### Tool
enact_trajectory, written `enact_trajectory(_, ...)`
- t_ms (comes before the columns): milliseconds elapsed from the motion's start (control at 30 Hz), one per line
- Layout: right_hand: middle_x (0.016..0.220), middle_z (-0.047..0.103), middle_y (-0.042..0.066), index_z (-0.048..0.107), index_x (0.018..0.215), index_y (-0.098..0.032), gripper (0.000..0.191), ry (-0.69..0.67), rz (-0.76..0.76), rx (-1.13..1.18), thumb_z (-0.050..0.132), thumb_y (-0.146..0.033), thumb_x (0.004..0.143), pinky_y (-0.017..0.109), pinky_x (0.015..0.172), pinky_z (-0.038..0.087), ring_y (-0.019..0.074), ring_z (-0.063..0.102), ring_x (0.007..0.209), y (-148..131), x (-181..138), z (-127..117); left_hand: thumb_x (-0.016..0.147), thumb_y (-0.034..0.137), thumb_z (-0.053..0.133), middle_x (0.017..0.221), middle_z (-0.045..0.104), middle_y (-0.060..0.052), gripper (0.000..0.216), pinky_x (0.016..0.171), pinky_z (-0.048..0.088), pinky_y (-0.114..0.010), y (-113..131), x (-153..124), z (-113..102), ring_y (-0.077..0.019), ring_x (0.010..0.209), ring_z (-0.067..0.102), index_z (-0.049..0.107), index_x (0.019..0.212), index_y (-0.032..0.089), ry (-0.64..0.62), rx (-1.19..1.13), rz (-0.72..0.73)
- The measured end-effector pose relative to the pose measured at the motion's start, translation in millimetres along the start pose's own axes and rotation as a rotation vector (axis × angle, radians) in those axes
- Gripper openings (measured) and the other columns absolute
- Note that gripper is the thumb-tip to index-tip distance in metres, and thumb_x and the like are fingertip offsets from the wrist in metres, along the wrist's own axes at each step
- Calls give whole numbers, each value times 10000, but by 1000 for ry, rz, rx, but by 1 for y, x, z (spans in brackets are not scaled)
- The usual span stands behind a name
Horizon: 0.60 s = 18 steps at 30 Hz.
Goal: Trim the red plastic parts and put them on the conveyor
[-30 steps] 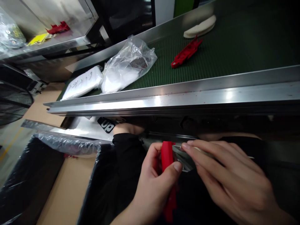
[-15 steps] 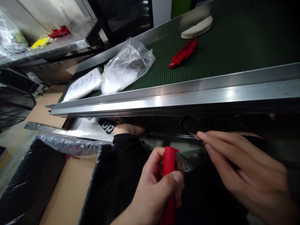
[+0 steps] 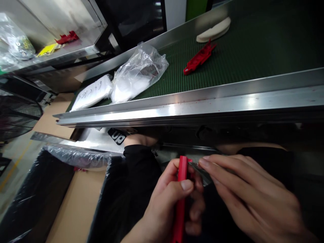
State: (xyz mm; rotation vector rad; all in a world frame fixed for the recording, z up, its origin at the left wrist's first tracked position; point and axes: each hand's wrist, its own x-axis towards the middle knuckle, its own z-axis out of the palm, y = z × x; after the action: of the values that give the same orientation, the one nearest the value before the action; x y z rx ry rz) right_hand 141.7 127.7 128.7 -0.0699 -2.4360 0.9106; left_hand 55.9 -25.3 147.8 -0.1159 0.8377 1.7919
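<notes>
My left hand [image 3: 168, 202] grips a narrow red plastic part [image 3: 181, 199], held upright below the conveyor's steel edge. My right hand [image 3: 250, 195] is beside it, its fingertips pinching a thin grey blade [image 3: 199, 167] against the top of the red part. Most of the blade is hidden under my fingers. A second red plastic part [image 3: 198, 58] lies on the green conveyor belt [image 3: 240, 54] above, with a cream curved piece [image 3: 214, 29] behind it.
Two clear plastic bags [image 3: 138, 72] with white contents lie on the belt at left. The steel rail [image 3: 192, 104] runs across the front. Black-lined cardboard boxes [image 3: 60, 195] stand at lower left. A shelf [image 3: 60, 44] at upper left holds red and yellow items.
My right hand had pulled away up and to the right, then came back to the top of the red part. My left hand turned the red part slightly.
</notes>
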Motion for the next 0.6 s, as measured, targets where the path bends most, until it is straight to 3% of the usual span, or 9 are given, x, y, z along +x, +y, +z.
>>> enact_trajectory(267,1028,682,72,663,1204,-272,352,40,16,-20,618,-287,856,371,752,553,238,664,908,-1,1,3,873,287,546,910,515,-27,165,387,320,-79,-5,-4,-1,-40,526,466,518,1031,244,-43,-146,-80)
enact_trajectory(467,1107,659,77,629,1250,-213,439,-3,-68,11,561,-49,848,366,821,513,217,628,1000,6,-4,-2,862,281,549,902,532,-26,169,367,334,-77,-4,-2,0,-40,513,473,525,1023,237,-46,-187,-89)
enact_trajectory(600,1158,635,76,593,1290,-188,484,1,-34,-9,543,13,852,381,873,483,206,612,1026,11,-8,-3,793,232,607,845,602,-52,186,402,395,-108,-11,-1,-2,-51,495,510,553,963,180,-148,-142,0)
